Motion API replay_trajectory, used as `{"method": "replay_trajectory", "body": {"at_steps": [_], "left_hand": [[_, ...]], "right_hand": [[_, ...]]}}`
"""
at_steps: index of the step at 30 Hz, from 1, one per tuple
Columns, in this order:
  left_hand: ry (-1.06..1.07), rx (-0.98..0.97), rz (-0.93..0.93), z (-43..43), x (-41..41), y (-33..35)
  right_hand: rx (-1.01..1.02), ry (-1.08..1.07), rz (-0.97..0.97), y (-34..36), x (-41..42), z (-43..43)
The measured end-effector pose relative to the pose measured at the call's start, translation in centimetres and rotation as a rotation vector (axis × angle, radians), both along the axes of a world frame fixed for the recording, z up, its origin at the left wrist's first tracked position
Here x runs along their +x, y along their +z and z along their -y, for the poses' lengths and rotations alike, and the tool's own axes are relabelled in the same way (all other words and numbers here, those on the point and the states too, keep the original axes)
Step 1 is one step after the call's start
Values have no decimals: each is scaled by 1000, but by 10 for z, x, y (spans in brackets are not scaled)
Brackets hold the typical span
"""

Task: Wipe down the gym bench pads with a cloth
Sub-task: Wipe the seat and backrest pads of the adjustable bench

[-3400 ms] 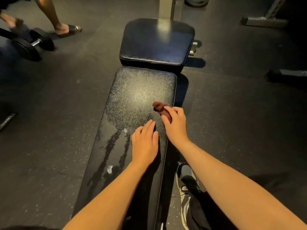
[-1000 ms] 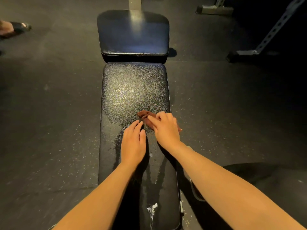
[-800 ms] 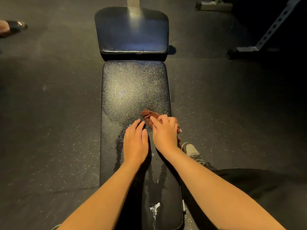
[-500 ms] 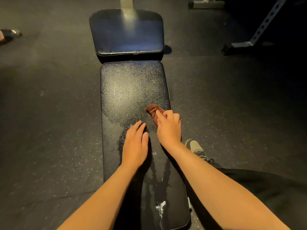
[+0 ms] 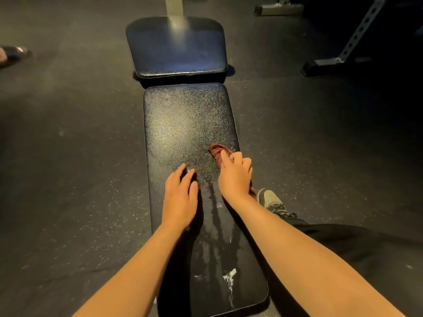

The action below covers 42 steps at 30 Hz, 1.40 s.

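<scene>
The dark speckled floor (image 5: pixel 68 156) fills the view, with a metal rack foot (image 5: pixel 332 62) at far right and a sandalled foot (image 5: pixel 13 53) at the left edge. The long pad (image 5: pixel 183 124) runs away from the person down the middle. Its far half shows a fine grain of droplets, and its near half carries wet streaks (image 5: pixel 215 207). The short pad (image 5: pixel 176 46) lies just beyond it across a narrow gap and looks glossy; whether it has been wiped cannot be told. The left hand (image 5: pixel 180 197) lies flat on the long pad with fingers straight, grasping nothing. The right hand (image 5: pixel 234 177) sits near the pad's right edge, fingers curled over the cloth (image 5: pixel 216 151) and pressing it to the surface. A grey shoe (image 5: pixel 270 200) stands on the floor just beside that edge. The cloth is small, reddish-brown and bunched, with only its front fold showing past the fingertips. It is judged light, soft and limp, liable to roll up under pressure, so it is best spread flat under the palm rather than pinched. The vinyl is judged firm and slick when wet. A white smear (image 5: pixel 230 277) remains near the close end, so the task is judged partly done.
</scene>
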<state>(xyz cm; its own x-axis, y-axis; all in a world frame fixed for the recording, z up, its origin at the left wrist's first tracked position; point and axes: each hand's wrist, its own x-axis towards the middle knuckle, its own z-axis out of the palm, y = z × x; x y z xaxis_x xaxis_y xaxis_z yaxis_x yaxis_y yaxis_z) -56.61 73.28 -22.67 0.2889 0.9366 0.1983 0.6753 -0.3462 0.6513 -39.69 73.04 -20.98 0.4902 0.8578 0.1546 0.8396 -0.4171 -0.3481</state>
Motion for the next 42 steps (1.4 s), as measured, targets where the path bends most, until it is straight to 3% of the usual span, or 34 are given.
{"method": "replay_trajectory", "body": {"at_steps": [4,8,13,20,25,32,37,42], "left_hand": [[172,48,-111,-8,-23,-6],[141,12,-32,-8,-28,-13],[171,-56,95,-2,-36,-8],[214,-121,132,-3,-36,-8],[212,-103,103,-2,-37,-6],[253,-119,152,-6,-45,0],[250,-113,130,-8,-51,3],[237,-146,121,-14,-67,-6]], "right_hand": [[14,240,-40,-1,-44,-4],[13,446,14,-4,-56,0],[114,123,-48,-5,-40,-5],[152,442,-2,-7,-75,-18],[176,190,-45,-1,-57,-24],[208,508,49,-14,-88,-12],[163,272,17,2,-86,-46],[173,518,70,-13,-105,-40]]}}
